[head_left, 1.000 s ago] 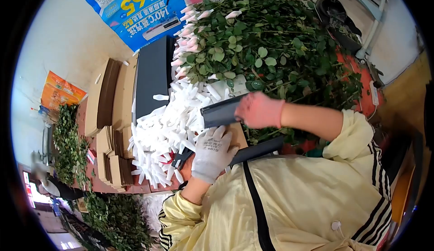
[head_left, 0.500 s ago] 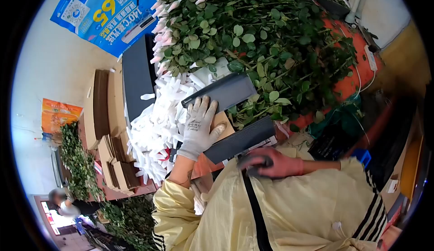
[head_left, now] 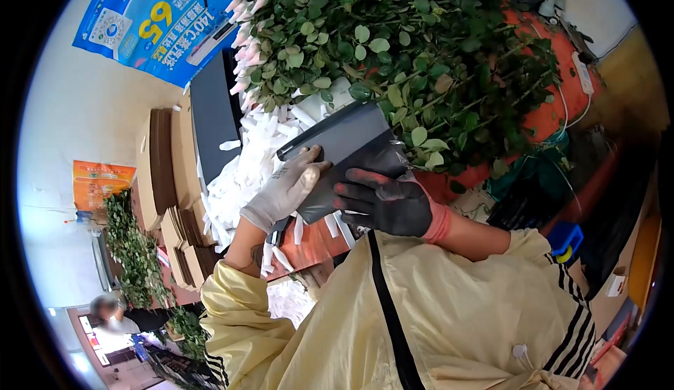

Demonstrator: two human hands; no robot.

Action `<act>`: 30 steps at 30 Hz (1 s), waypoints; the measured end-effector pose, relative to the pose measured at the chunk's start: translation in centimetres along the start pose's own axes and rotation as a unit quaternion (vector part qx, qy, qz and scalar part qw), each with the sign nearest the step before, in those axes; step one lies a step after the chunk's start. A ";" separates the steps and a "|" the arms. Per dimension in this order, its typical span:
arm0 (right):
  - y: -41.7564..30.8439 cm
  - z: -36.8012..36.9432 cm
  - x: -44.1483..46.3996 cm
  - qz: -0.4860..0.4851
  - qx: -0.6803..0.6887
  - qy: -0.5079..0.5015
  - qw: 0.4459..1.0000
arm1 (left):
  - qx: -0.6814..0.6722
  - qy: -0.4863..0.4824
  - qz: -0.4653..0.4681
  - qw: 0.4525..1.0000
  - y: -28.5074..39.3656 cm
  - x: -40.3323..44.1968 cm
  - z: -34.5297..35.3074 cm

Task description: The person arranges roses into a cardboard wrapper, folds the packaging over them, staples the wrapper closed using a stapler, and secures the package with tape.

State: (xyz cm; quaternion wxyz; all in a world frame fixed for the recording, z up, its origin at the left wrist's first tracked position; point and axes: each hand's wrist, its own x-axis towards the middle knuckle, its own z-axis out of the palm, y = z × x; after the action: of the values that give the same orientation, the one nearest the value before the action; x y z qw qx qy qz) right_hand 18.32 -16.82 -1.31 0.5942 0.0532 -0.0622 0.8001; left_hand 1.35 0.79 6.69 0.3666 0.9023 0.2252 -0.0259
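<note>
A dark grey plastic sheet [head_left: 349, 131], partly see-through and shiny at its right end, lies tilted between my hands. My left hand [head_left: 284, 185], in a white glove with soiled fingertips, is closed at the left side of this sheet, its thumb on top. My right hand [head_left: 390, 202], in a pink-cuffed glove with a black coating, rests against the sheet's lower right part, fingers stretched and spread to the left. Just beyond my left hand, many white foam-like sleeves [head_left: 239, 190] lie in a heap.
Leafy rose stems [head_left: 421, 60] with pale sleeved heads cover the far side of the red table [head_left: 319, 249]. Flattened cardboard [head_left: 156, 165] stands at the left. A blue tape dispenser [head_left: 564, 240] is at my right; another person [head_left: 116, 316] is far off at lower left.
My left hand has turned from lying flat to closing at the sheet's edge. My right hand has come up from near my jacket onto the sheet. The dark ridged piece in front is no longer seen separately.
</note>
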 end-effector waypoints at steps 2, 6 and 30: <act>0.2 0.2 0.9 -0.014 0.074 0.039 0.996 | 0.021 -0.012 -0.001 1.000 0.4 0.0 0.1; -0.1 0.1 1.2 -0.026 0.024 0.102 0.994 | 0.138 0.036 -0.027 0.989 -0.3 1.4 1.6; -6.7 -0.2 7.5 -0.007 -0.989 0.014 0.147 | 0.203 0.121 0.103 0.966 -1.4 0.3 0.1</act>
State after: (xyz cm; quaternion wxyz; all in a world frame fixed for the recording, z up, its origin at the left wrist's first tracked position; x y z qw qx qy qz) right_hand 22.57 -7.82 -0.09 0.1467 -0.5904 -0.7919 0.0529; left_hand 1.08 1.76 5.64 0.1469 0.9725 0.1641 0.0758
